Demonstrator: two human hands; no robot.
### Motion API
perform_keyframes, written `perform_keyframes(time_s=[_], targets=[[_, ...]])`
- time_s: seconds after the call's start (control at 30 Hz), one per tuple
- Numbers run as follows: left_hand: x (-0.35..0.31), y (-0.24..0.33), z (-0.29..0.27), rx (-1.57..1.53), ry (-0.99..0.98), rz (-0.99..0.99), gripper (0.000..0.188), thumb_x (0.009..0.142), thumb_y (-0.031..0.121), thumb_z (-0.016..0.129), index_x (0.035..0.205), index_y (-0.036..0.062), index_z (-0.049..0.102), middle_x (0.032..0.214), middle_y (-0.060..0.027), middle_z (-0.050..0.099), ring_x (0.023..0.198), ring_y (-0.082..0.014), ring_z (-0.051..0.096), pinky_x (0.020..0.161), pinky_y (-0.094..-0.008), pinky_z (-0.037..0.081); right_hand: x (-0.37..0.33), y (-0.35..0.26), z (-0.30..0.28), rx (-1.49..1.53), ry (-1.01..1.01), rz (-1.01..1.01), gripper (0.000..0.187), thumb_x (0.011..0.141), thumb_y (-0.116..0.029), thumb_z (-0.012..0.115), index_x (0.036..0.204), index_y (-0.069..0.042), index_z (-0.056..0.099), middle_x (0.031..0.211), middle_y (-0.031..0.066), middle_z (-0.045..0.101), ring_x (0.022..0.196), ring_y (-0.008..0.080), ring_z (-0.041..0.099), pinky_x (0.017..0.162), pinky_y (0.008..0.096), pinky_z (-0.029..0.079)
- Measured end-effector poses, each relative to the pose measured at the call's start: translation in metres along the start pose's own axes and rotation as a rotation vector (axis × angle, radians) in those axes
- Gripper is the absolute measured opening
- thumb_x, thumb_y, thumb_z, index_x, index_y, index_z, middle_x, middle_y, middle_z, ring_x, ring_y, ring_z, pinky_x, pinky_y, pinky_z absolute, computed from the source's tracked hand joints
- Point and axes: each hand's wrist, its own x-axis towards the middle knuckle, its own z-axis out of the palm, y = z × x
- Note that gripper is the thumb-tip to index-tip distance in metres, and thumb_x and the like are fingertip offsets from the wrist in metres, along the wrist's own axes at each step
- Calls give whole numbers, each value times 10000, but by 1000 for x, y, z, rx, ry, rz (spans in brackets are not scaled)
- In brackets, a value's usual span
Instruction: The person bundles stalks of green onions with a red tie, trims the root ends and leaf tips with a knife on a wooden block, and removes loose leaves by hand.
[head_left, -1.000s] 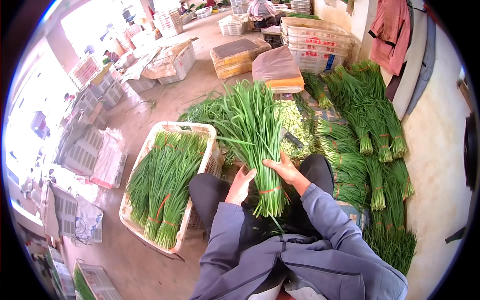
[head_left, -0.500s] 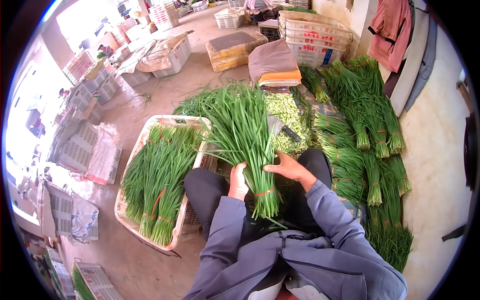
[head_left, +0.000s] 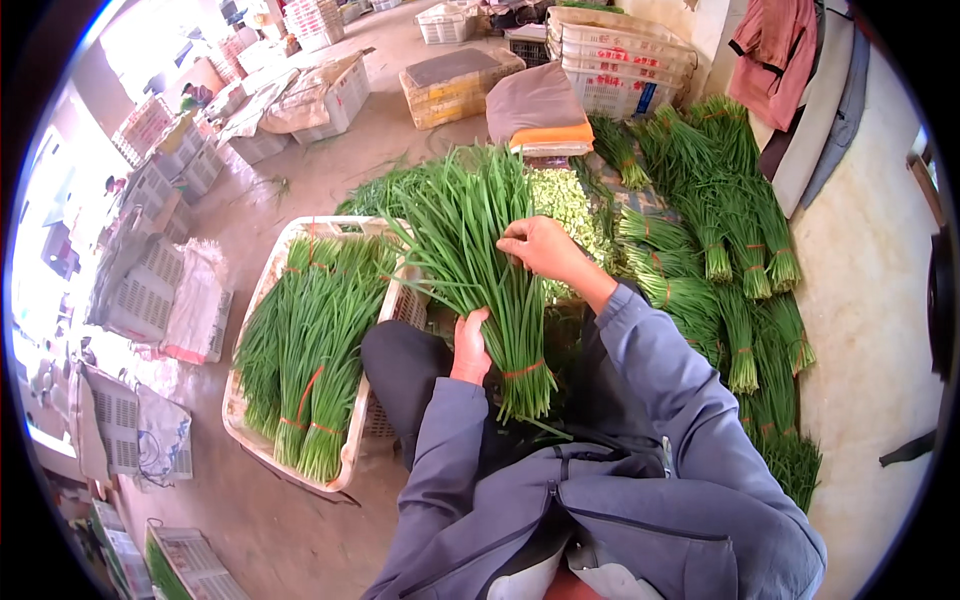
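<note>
A large bundle of green garlic chives [head_left: 480,230] stands tilted between my knees, leaves pointing away from me. A red band [head_left: 523,369] rings it near the cut stem ends. My left hand [head_left: 472,345] is wrapped round its left side, above the band. Higher up, at the right edge of the leaves, my right hand [head_left: 540,247] has its fingers pinched together against the blades; whether a leaf is between them is too small to make out. On my left, a white plastic crate [head_left: 240,400] holds several banded chive bundles [head_left: 315,350].
Several banded bundles [head_left: 745,240] lie piled on my right along the wall. Pale chopped trimmings [head_left: 565,205] and loose leaves [head_left: 375,195] lie ahead. Beyond them are a cushion with orange cloth [head_left: 545,105], a yellow crate [head_left: 460,88] and stacked white crates [head_left: 620,60]. Clothes [head_left: 775,50] hang on the right.
My right hand has left the bundle's lower right side and moved up to the leaves, its fingers now pinched. My left hand still grips the bundle. The view has shifted slightly.
</note>
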Motion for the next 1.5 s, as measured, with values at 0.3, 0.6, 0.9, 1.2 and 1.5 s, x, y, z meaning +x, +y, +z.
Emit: perform_keyframes(time_s=[0.3, 0.6, 0.9, 1.2, 1.5], targets=[[28, -5, -34, -283, 12, -154, 375, 930, 198, 521, 1214, -36, 589, 1148, -144, 676, 1021, -293, 675, 922, -447, 536, -59, 15, -18, 894, 345, -382, 146, 1018, -108, 562, 957, -27, 667, 961, 85, 701, 819, 182, 695, 727, 309, 602], [22, -1, -24, -141, 72, 68, 403, 944, 189, 483, 1262, -44, 563, 1211, -151, 655, 1072, -289, 658, 943, -439, 532, -35, 27, 19, 449, -118, 167, 159, 953, -125, 642, 996, 27, 659, 741, 62, 658, 597, 113, 648, 532, 256, 550], [11, 0, -12, -43, 106, 148, 386, 930, 162, 533, 1251, -46, 581, 1207, -113, 646, 1044, -240, 649, 924, -382, 520, -16, 48, 78, -179, 240, -144, 261, 902, -217, 722, 984, 28, 684, 678, 97, 669, 495, 139, 608, 510, 308, 518], [7, 0, -5, -23, 136, 145, 336, 894, 95, 592, 1212, -13, 582, 1154, -89, 650, 1019, -217, 639, 900, -374, 518, -12, 20, 68, 174, 124, 128, 271, 910, -215, 685, 927, 56, 677, 627, 86, 636, 458, 136, 601, 447, 303, 505], [12, 1, -11, 0, 206, 187, 358, 907, 97, 545, 1239, -36, 565, 1197, -112, 641, 1062, -239, 639, 934, -397, 521, -28, 29, 52, 216, 222, 129, 234, 918, -198, 698, 962, 32, 695, 659, 56, 629, 524, 101, 590, 488, 279, 528]])
